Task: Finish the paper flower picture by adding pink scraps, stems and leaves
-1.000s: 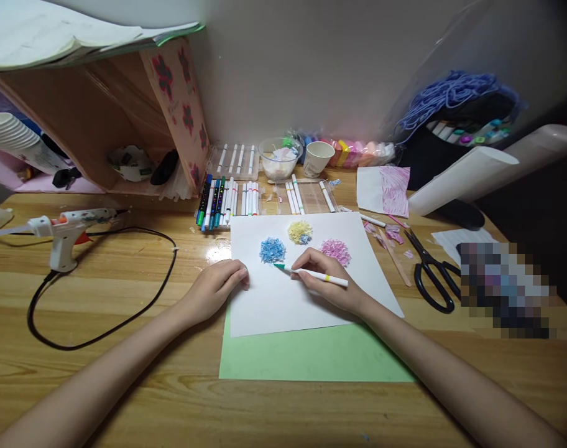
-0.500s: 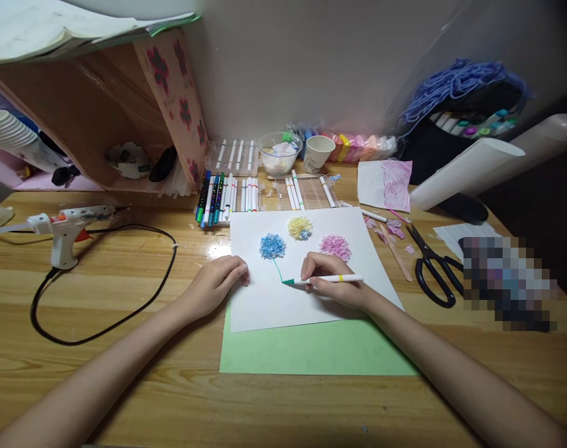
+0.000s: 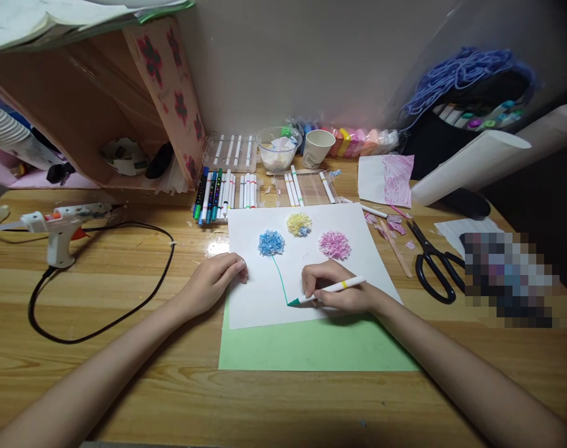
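Your right hand [image 3: 334, 272] pinches one marker [image 3: 330, 290], tip on one white sheet [image 3: 258, 302] bearing three tufts [image 3: 271, 242] and one green line [image 3: 280, 275]; your left hand [image 3: 221, 274] curls loosely at its edge, grip too hidden to tell.

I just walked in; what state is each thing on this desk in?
Right hand: gripping the marker
Marker: uncapped, tip on the white paper
Left hand: resting at the paper's left edge
White paper: flat, partly covering the green sheet
Green line: running down from the blue tuft
Scissors: lying unheld
Glue gun: lying unheld
Paper cup: upright
Bowl: holding scraps
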Demonstrator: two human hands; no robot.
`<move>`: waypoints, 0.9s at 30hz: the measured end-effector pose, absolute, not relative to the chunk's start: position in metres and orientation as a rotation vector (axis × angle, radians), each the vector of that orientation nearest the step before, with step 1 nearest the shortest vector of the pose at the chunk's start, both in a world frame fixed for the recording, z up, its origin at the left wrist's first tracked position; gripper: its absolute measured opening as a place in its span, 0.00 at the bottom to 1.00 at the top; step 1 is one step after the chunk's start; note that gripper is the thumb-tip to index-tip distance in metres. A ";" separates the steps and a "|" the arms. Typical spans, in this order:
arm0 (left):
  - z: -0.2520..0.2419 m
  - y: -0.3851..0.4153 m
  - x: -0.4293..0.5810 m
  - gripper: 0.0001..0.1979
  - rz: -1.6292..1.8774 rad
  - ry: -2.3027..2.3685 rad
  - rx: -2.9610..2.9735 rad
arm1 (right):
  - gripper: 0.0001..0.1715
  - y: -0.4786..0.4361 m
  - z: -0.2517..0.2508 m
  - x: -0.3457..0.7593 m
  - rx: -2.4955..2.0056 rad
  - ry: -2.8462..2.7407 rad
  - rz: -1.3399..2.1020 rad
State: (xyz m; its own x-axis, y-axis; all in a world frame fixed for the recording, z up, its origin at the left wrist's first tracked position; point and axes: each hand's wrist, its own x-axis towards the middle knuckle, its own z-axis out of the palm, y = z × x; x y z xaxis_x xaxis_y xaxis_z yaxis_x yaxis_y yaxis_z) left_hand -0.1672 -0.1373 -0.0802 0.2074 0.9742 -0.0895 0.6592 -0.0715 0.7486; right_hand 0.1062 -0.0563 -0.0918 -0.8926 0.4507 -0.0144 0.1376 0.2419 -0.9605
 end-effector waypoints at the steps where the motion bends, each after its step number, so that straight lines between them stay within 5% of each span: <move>1: -0.080 -0.137 -0.167 0.19 0.592 1.525 1.805 | 0.05 -0.056 -0.091 0.106 -0.540 -2.262 1.721; 8: -0.082 -0.137 -0.168 0.20 0.581 1.521 1.810 | 0.01 -0.057 -0.092 0.109 -0.460 -2.077 2.158; 11: -0.083 -0.137 -0.169 0.20 0.590 1.521 1.803 | 0.09 -0.057 -0.095 0.110 -0.483 -1.828 2.235; 27: -0.072 -0.132 -0.148 0.14 0.758 1.577 2.036 | 0.09 -0.060 -0.085 0.096 -0.615 -1.719 1.785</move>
